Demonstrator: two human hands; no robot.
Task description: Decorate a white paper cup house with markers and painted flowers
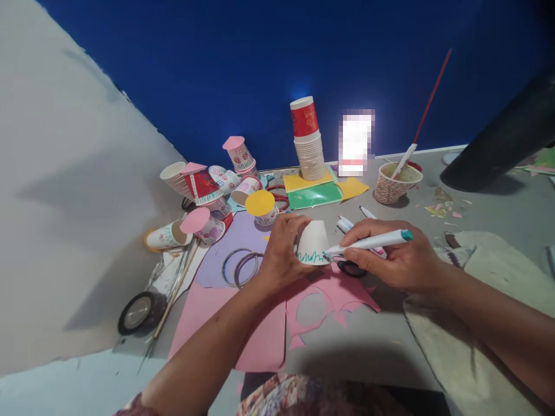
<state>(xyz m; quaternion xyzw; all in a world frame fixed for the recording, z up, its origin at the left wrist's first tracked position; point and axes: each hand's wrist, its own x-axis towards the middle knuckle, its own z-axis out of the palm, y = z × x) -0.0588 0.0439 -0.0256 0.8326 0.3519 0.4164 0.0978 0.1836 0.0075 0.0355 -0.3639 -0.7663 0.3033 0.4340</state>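
The scene is fairly dim, lit from above and in front. A bright glare spot sits on the blue wall (299, 63) above the cup stack (307, 138). Soft shadows fall on the white wall (65, 190) and beneath the arms. Wide-angle distortion bends the edges; a pixelated patch (356, 141) hides one object. Focus is soft.

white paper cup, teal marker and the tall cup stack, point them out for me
white paper cup (313, 240), head view, on its bare side wall above the teal zigzag
teal marker (373, 241), head view, mid-barrel
tall cup stack (309, 153), head view, on the white cups below the red one
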